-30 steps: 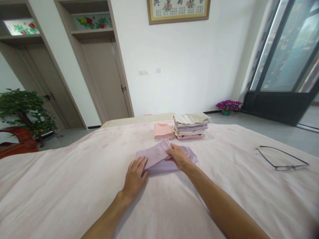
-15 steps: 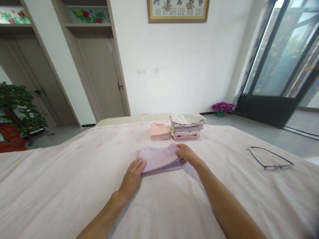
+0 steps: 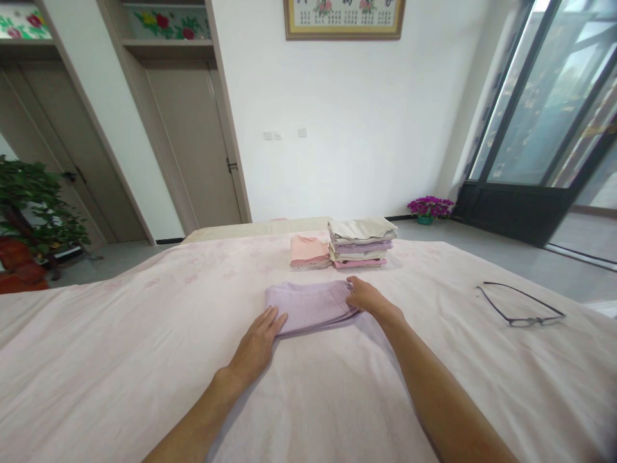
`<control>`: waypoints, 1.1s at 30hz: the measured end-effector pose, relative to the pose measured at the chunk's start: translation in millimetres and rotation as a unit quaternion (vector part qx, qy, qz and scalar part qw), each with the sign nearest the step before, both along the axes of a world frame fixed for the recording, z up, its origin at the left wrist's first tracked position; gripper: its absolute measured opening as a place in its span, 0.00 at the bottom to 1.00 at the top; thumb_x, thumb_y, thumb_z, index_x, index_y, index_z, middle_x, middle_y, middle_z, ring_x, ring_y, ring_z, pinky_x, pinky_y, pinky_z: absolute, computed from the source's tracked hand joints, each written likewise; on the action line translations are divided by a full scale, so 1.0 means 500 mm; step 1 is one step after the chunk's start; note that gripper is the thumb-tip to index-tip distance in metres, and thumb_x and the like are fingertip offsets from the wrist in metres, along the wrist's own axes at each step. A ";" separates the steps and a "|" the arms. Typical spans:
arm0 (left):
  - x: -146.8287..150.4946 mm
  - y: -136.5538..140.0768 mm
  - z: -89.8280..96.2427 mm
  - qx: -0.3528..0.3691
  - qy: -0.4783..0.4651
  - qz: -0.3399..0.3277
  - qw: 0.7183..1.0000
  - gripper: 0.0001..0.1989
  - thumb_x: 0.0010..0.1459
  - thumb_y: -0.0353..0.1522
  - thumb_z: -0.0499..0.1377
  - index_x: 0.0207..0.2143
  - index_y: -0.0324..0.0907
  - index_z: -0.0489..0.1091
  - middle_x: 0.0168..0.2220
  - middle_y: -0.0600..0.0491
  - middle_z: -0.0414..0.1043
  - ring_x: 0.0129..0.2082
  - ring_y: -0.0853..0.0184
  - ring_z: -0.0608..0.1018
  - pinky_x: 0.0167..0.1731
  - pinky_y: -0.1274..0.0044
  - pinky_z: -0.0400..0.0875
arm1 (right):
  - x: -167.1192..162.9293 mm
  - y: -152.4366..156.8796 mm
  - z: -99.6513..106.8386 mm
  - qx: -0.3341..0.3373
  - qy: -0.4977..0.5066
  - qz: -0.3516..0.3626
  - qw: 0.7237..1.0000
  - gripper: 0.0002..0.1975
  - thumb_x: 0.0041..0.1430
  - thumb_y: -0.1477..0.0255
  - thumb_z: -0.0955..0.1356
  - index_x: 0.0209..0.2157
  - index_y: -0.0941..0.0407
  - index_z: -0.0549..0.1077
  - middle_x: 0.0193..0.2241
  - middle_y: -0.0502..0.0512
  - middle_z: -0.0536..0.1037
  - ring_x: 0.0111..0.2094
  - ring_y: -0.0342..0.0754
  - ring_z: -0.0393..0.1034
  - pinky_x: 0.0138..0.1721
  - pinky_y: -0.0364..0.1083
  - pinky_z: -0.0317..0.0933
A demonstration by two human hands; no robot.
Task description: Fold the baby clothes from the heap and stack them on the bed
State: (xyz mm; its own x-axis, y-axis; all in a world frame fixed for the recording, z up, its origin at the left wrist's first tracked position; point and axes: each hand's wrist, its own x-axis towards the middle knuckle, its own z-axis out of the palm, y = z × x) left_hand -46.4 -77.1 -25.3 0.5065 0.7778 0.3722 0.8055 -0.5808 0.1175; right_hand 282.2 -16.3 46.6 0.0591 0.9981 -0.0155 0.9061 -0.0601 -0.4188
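Observation:
A folded lavender ribbed garment [image 3: 311, 307] lies flat on the pale pink bedsheet [image 3: 318, 399], in layers that show along its near and right edges. On its near left corner my left hand [image 3: 260, 334] rests with the fingers stretched out over the cloth. At the right end, my right hand [image 3: 365, 296] pinches the garment's edge between thumb and fingers. Just beyond it stand a low stack of folded pink clothes [image 3: 308, 249] and, beside that, a taller stack of folded clothes [image 3: 362, 239] in white, lavender and pink.
A pair of glasses [image 3: 525, 320] lies on the sheet at the right. Past the bed are a pot of magenta flowers [image 3: 429, 207] near the dark-framed glass door [image 3: 525, 154], a leafy plant [image 3: 33, 199] at the left and a brown door [image 3: 190, 128].
My right hand has brought the garment's right end down flat and slightly outward; its lifted corner now lies level. My left hand stays on the left corner.

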 end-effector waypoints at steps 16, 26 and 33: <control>0.078 0.083 0.102 -0.061 0.032 -0.020 0.997 0.26 0.68 0.42 0.44 0.62 0.42 0.60 0.66 0.43 0.54 0.67 0.55 0.54 0.63 0.58 0.48 | -0.152 -0.053 -0.028 0.205 -0.183 0.180 0.945 0.26 0.68 0.64 0.56 0.62 0.63 0.59 0.62 0.66 0.62 0.64 0.56 0.53 0.61 0.55 0.48; 0.062 0.094 0.036 -0.096 0.014 0.058 0.994 0.32 0.64 0.50 0.47 0.65 0.45 0.55 0.68 0.43 0.49 0.68 0.52 0.49 0.63 0.56 0.43 | -0.071 -0.042 -0.085 0.161 -0.151 0.130 0.967 0.27 0.67 0.63 0.59 0.64 0.58 0.58 0.65 0.63 0.55 0.67 0.56 0.45 0.65 0.61 0.32; 0.022 0.083 0.029 -0.152 -0.161 0.154 0.963 0.32 0.61 0.40 0.53 0.63 0.32 0.55 0.67 0.33 0.46 0.67 0.52 0.52 0.63 0.62 0.48 | -0.052 -0.043 -0.072 0.137 -0.159 0.099 0.973 0.27 0.68 0.63 0.58 0.65 0.58 0.56 0.66 0.63 0.55 0.67 0.55 0.44 0.65 0.61 0.28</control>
State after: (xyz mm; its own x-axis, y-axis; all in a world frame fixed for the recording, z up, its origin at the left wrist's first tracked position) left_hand -35.4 -35.8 -10.7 0.1307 0.9704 0.2029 0.8279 -0.2194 0.5162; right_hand 256.4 -37.9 10.6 -0.1767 0.9544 0.2406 0.9748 0.2035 -0.0911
